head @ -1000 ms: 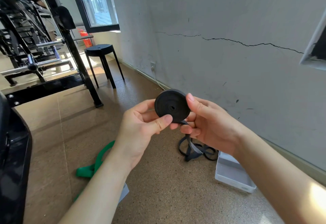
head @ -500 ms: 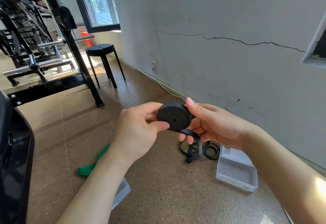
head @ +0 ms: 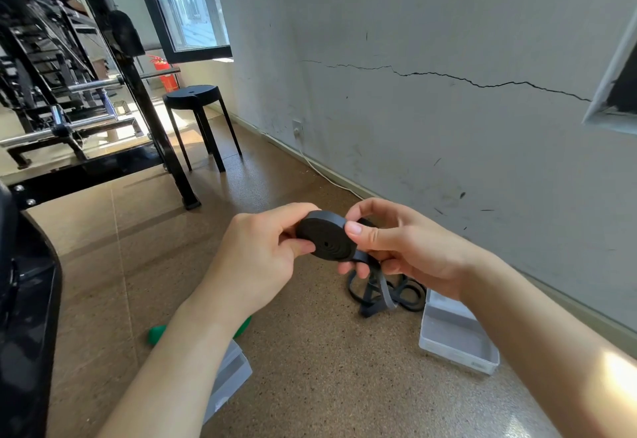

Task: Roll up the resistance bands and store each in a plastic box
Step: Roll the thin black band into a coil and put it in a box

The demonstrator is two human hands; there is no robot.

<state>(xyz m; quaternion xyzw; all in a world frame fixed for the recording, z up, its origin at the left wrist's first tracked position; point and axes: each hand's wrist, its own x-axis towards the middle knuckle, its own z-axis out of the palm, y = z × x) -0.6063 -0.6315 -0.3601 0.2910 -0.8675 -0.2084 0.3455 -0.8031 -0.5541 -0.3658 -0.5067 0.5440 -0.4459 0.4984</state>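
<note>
A black resistance band, mostly wound into a flat coil (head: 325, 241), is held in front of me over the floor. My left hand (head: 262, 255) grips the coil's left side with thumb and fingers. My right hand (head: 396, 248) pinches its right edge, thumb on top. The band's loose tail (head: 382, 294) hangs from the coil to the floor in loops. An open clear plastic box (head: 458, 341) lies on the floor under my right forearm. A green band (head: 157, 334) lies behind my left forearm, mostly hidden, beside a second clear box (head: 231, 375).
A grey cracked wall (head: 448, 127) runs along the right. A black stool (head: 198, 117) stands ahead by the window. A black rack post (head: 162, 148) and barbell equipment fill the left. A black padded edge (head: 27, 299) sits at the far left.
Both hands have lowered the coil and tilted it flatter, its face now turned up towards me. The view has dropped, showing more of the box on the right.
</note>
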